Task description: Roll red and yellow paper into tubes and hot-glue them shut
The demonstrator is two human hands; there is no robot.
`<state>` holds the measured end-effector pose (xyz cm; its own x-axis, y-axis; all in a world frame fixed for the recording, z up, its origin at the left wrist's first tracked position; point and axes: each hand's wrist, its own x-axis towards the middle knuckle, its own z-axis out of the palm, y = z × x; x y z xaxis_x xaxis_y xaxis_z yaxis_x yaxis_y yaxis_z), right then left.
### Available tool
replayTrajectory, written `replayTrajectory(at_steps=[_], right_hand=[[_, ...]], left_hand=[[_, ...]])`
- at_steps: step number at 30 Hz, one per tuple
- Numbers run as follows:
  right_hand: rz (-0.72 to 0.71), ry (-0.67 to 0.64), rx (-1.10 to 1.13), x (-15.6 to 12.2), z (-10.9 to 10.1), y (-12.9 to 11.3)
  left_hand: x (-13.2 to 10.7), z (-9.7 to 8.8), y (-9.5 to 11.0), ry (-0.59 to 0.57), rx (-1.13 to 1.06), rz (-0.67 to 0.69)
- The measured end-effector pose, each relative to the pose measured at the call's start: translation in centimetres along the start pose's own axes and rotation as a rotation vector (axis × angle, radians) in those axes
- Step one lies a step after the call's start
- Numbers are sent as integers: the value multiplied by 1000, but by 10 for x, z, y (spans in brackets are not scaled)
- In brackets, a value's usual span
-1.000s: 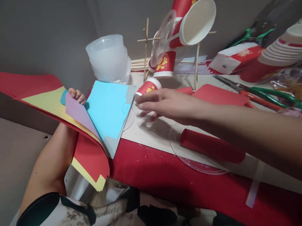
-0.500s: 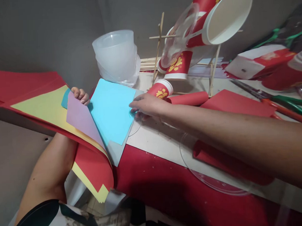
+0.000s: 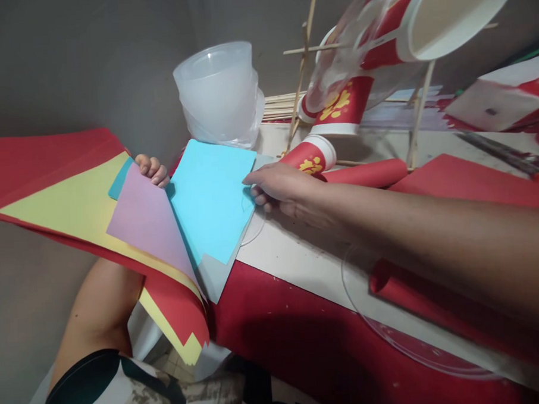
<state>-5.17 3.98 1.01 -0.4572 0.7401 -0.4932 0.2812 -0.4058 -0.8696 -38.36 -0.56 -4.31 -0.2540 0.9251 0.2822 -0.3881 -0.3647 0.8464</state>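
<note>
My left hand is closed on the upper edge of a bent stack of coloured paper. Red sheets, a yellow sheet and a lilac sheet fan out from it, folded over to the left. A light blue sheet lies face up beside the stack, with a grey sheet showing under it. At its right edge, my right hand pinches the light blue sheet, thumb side on top and the other fingers curled. Whether it also holds the grey sheet is hidden.
Nested translucent tubs stand at the back. Behind my right hand is a wooden-stick frame with red paper cups. A rolled red paper, a clear round lid and scissors lie to the right.
The view has turned left, shifting the scene rightward. My right hand's fingers have curled in more at the blue sheet's edge. The lilac and yellow sheets flop further left.
</note>
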Motion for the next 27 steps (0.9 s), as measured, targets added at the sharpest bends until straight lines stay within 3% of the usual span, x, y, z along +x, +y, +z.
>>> replayTrajectory(at_steps=[5, 10, 16, 21, 27], right_hand=[[-71, 1, -120, -11, -2, -4], [-337, 46, -352, -22, -6, -12], [-345, -70, -169, -24, -5, -8], [-340, -79, -113, -21, -6, -1], [-595, -102, -153, -20, -8, 8]], left_hand=[[11, -5, 3, -37, 49, -64], [16, -5, 3, -47, 63, -76], [11, -4, 1, -20, 78, -51], [8, -1, -2, 18, 96, -12], [6, 12, 3, 81, 110, -57]])
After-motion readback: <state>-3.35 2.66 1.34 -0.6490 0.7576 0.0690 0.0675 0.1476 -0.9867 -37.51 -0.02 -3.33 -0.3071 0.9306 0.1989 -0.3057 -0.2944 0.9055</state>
